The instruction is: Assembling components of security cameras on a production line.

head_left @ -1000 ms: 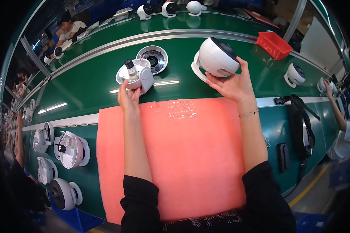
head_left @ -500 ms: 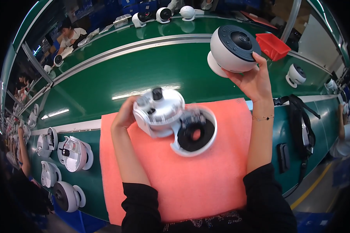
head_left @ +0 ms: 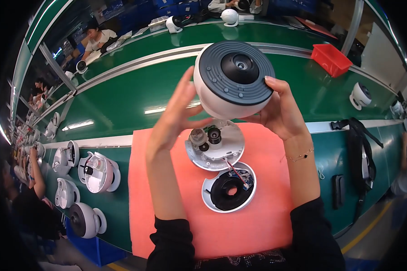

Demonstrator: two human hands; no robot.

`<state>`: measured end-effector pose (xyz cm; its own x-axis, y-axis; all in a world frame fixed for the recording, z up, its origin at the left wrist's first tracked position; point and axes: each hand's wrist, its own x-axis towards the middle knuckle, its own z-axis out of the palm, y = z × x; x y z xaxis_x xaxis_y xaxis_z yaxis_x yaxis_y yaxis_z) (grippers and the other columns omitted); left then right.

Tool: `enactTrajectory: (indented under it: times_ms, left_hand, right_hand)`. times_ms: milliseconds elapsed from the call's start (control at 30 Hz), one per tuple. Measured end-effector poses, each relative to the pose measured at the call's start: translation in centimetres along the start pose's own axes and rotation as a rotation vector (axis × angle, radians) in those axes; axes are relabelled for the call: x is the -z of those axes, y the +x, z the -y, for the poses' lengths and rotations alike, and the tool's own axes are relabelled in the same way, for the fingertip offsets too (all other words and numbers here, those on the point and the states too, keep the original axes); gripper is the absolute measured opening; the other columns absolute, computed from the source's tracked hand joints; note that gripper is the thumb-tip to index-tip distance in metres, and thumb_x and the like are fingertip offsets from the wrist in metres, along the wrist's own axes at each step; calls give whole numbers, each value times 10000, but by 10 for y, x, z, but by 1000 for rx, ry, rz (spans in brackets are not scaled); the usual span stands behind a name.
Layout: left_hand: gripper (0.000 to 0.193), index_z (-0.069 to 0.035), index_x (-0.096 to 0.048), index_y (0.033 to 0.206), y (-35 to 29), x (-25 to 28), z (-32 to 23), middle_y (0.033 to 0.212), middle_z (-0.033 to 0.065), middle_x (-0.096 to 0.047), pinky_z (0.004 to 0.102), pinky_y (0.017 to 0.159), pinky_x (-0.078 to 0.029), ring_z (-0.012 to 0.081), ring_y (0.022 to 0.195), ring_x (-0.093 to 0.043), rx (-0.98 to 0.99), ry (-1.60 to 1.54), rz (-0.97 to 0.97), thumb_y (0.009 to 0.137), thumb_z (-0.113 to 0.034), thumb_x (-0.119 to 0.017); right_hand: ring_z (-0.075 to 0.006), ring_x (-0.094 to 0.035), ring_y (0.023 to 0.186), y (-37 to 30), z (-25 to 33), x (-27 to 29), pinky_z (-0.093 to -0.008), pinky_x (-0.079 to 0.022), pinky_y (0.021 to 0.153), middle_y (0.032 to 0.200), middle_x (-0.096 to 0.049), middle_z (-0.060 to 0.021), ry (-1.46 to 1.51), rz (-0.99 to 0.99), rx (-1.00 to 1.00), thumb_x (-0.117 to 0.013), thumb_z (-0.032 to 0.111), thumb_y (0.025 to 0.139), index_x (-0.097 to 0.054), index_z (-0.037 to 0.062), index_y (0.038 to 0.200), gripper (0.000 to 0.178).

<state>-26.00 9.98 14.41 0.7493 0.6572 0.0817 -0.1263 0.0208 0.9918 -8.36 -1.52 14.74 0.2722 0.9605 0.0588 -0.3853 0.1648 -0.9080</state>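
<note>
In the upper middle of the frame, the person's right hand (head_left: 282, 109) grips a round white camera (head_left: 226, 77) by its dark rim. The left hand (head_left: 172, 118) is spread wide at the camera's left; whether its fingers touch is hard to tell. Below, near the centre, a white shell (head_left: 230, 151) and round cover (head_left: 226, 192), joined by wires (head_left: 234, 170), lie on a pink mat (head_left: 271, 221).

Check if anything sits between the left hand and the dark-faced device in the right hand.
Nothing visible. The left hand is open at the left side of the device, held by the right hand; contact is unclear. The opened white unit lies on the mat, lower in the picture, not between them.
</note>
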Motion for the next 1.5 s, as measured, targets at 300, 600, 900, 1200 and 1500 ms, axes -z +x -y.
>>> enactTrajectory:
  times_ms: [300, 600, 900, 1200, 1500]
  left_hand:
    - [875, -52, -98, 1409, -2, -48, -4, 1232, 152, -410, 239, 665, -481, 192, 1076, -481, -303, -246, -60, 741, -135, -658]
    - [845, 2, -188, 1385, -1, -48, -6, 1180, 141, -479, 253, 736, -502, 180, 1001, -546, -413, -282, -53, 679, -24, -653]
    - [855, 4, -210, 1381, 8, -40, 0, 1234, 163, -451, 309, 838, -475, 228, 1090, -508, -447, -264, -23, 649, 12, -651]
    - [542, -66, -314, 1312, 16, -2, 35, 1242, 128, -462, 454, 899, -463, 282, 1123, -497, -257, -644, 151, 850, -169, -577]
    - [536, -38, -320, 1323, 15, 0, 25, 1178, 118, -520, 397, 877, -457, 236, 1073, -528, -196, -523, 132, 859, -149, -566]
  right_hand:
    - [-254, -510, 1083, -5, -9, -13, -435, -496, 823, 1164, -481, -134, -57, -33, 184, -585, 396, 790, -325, 24, 1261, 653]
    - [-207, -464, 1104, -5, -11, -11, -314, -460, 866, 1204, -416, -133, -141, 37, 390, -721, 145, 712, -188, -4, 1314, 818]
    - [-189, -466, 1099, 2, -16, -11, -309, -433, 904, 1200, -418, -133, -68, 48, 426, -701, 55, 708, -185, -2, 1311, 795]
    - [-283, -368, 1220, -1, -36, -36, -365, -471, 907, 1360, -203, -155, -662, -148, 874, -793, 95, 602, -86, 81, 1362, 1038]
    - [-315, -333, 1229, 12, -48, -20, -410, -345, 981, 1339, -252, -181, -1010, -317, 1179, -792, 84, 587, -122, 60, 1347, 1014]
